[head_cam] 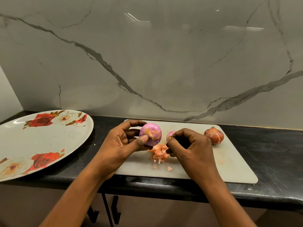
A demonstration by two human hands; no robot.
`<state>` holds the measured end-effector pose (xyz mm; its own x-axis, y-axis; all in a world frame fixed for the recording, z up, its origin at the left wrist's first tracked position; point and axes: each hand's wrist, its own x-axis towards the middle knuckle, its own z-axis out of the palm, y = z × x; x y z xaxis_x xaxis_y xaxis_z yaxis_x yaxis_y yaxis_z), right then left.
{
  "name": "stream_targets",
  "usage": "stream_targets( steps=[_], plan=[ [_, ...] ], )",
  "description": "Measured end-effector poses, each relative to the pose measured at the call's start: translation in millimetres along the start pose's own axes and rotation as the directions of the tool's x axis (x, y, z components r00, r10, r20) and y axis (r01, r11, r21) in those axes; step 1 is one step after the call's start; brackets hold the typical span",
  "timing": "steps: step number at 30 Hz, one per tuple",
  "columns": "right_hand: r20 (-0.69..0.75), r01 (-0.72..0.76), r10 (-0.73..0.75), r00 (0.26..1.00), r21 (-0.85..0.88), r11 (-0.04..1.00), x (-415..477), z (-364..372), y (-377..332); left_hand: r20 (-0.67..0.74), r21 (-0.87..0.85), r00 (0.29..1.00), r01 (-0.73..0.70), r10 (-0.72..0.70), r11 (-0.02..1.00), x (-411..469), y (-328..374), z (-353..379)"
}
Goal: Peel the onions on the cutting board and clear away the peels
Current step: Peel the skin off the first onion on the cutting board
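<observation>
Onions come in three here. One pink onion (150, 134) is up in the air over the cutting board (229, 161). The left hand (121, 145) holds it, fingers and thumb wrapped round it, and a brown bit of skin sticks to its tip. The right hand (191, 145) hangs just beside it, above the one peel pile (159, 153). Its fingers are curled close, and I cannot tell if they pinch a scrap. A second pink onion (171, 134) peeks out behind that hand (half hidden). One brown onion (214, 135) sits on the board with its skin on.

The smooth onion could slip out and roll off the tabletop (270, 153). A bump could scatter the light peels. One plate (41, 141) waits on the left.
</observation>
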<state>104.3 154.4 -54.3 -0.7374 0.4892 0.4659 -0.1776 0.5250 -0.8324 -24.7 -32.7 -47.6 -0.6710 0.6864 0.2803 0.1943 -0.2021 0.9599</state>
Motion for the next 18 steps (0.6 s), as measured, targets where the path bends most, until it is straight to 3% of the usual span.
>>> stream_targets(
  steps=[9, 18],
  plan=[
    [-0.026, 0.019, -0.020, 0.999, -0.038, 0.999, -1.1, 0.1, 2.0, 0.044, 0.072, 0.999, -0.009, 0.005, 0.997, 0.8, -2.3, 0.6],
    [0.090, 0.076, -0.077, 0.993, 0.008, 0.997, -2.5, 2.1, -7.1, 0.130, 0.144, 0.991, -0.042, 0.023, 0.989, 0.1, -1.8, 2.6]
  ],
)
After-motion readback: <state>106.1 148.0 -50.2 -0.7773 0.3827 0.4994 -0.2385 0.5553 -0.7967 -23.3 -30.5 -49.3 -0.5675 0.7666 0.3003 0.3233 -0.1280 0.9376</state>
